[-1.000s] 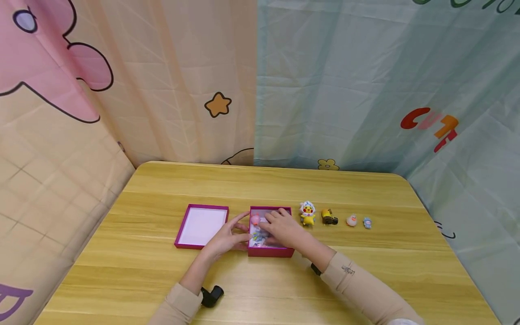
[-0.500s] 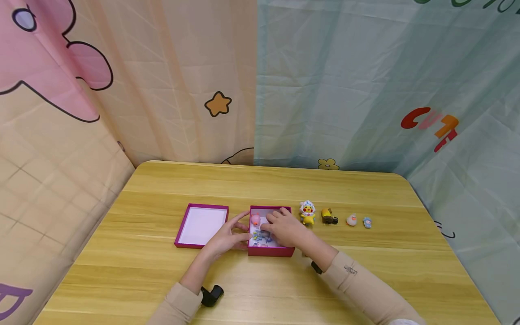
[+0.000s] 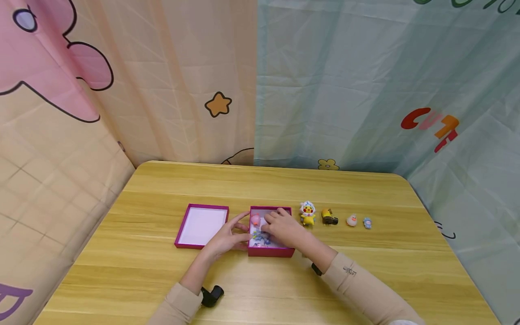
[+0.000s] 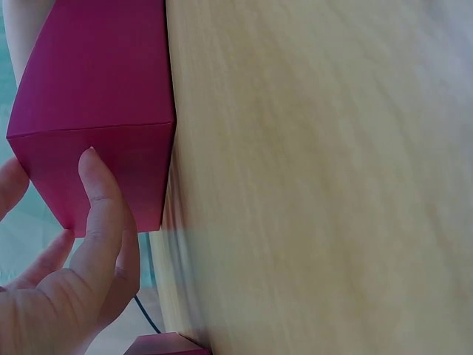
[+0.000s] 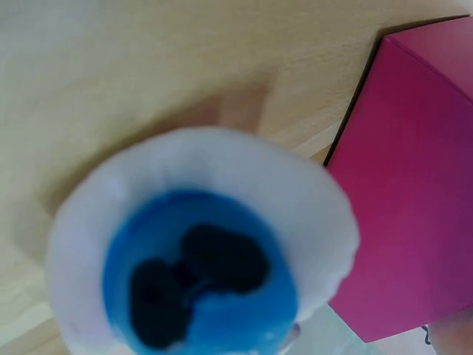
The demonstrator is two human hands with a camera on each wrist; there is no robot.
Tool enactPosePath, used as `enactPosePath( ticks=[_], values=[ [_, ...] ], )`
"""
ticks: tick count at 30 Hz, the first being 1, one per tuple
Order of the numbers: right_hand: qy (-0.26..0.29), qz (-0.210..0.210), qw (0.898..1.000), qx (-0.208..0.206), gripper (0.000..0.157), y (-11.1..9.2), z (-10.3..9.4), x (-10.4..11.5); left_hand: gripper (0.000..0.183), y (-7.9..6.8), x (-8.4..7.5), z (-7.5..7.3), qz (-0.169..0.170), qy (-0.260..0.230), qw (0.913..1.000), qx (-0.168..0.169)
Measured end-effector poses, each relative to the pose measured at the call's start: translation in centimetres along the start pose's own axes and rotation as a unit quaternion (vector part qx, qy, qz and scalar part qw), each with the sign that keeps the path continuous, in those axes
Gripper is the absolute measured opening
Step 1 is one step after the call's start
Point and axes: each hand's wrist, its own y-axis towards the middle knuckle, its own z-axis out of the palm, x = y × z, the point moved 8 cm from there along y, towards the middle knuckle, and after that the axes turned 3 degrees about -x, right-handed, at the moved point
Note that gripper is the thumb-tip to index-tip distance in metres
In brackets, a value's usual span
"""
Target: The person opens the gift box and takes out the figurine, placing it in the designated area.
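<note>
A magenta box (image 3: 270, 253) stands uncovered at the middle of the table, holding a pink toy (image 3: 255, 220) and several small blue and yellow toys (image 3: 257, 235). My left hand (image 3: 227, 237) is at the box's left side; in the left wrist view its extended fingers (image 4: 102, 192) touch the end wall and reach the corners. My right hand (image 3: 284, 229) reaches over the right wall into the box, fingers bent down among the toys. Its fingertips are hidden, so I cannot tell whether they grip one. The right wrist view shows a blurred white toy (image 5: 214, 151) with a blue face beside the box.
The matching lid (image 3: 202, 225) lies upturned to the left. In a row to the right are a yellow figure in a white hood (image 3: 308, 213), a yellow and black toy (image 3: 329, 217), a pale duck-like toy (image 3: 351, 220) and a small blue figure (image 3: 367, 223).
My right hand shifts slightly inside the box, its fingers drawing in a little among the toys. The left hand, the box and the row of figures stay put.
</note>
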Motion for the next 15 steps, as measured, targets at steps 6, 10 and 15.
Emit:
enactPosePath(
  ticks=[6,10,15],
  values=[
    [0.011,-0.003,1.0,-0.013,0.023,-0.2,-0.4,-0.1,0.067,0.0,-0.1,0.0,0.004,0.003,1.0,0.002],
    [0.024,0.001,0.999,-0.025,0.024,-0.5,-1.0,-0.3,0.067,0.0,-0.1,0.0,0.006,0.004,1.0,0.001],
    [0.014,0.005,0.998,-0.057,0.024,-1.3,-1.7,-0.7,0.067,0.0,-0.1,0.0,0.004,0.006,1.0,-0.002]
  ],
)
